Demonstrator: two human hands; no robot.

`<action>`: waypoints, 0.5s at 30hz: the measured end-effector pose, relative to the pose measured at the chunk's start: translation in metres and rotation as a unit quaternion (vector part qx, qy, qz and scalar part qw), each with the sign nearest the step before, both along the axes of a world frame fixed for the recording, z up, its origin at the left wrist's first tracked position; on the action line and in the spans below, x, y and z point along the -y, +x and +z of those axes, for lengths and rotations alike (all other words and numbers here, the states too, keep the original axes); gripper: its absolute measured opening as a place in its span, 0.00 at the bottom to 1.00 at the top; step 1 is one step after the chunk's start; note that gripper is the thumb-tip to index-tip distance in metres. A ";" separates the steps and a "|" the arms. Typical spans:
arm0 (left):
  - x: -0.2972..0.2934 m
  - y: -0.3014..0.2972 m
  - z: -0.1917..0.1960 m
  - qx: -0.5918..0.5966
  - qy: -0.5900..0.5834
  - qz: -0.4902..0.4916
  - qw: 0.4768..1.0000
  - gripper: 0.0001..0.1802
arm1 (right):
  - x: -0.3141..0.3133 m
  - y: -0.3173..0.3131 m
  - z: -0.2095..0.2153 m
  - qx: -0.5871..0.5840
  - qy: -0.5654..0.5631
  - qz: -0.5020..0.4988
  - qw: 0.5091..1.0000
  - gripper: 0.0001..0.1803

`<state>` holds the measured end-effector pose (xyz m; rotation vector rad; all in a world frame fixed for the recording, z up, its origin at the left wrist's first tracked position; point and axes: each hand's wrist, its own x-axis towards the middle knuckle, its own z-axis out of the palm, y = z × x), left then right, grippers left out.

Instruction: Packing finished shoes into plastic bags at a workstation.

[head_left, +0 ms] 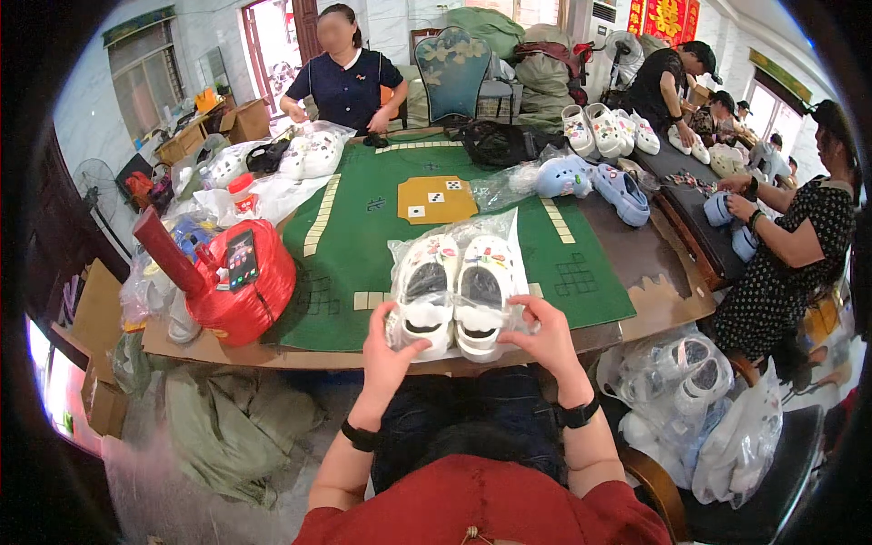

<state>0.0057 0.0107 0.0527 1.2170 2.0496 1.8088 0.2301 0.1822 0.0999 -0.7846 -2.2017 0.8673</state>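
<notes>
A red bag (243, 292) with a phone (241, 258) on it stood at the table's (656, 289) left near corner. At the near edge, a clear plastic bag (456, 243) holding white clogs (454, 293) was gripped by the left hand (386, 350), fingers curled, and the right hand (543, 339), fingers pinching it.

A small packing workshop: people (345, 77) bag white clogs (607, 130) around tables (668, 300), sacks (545, 73) piled behind.
</notes>
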 end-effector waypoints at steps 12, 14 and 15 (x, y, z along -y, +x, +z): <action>-0.005 0.020 -0.001 -0.092 0.025 0.058 0.994 0.26 | -0.002 0.034 -0.017 -0.251 -0.064 0.007 0.966 0.15; -0.007 0.021 -0.003 -0.094 0.019 0.057 0.994 0.28 | -0.001 0.036 -0.016 -0.203 -0.022 -0.025 0.979 0.16; -0.007 0.021 -0.004 -0.097 0.014 0.057 0.994 0.30 | 0.001 0.036 -0.015 -0.154 0.020 -0.055 0.986 0.16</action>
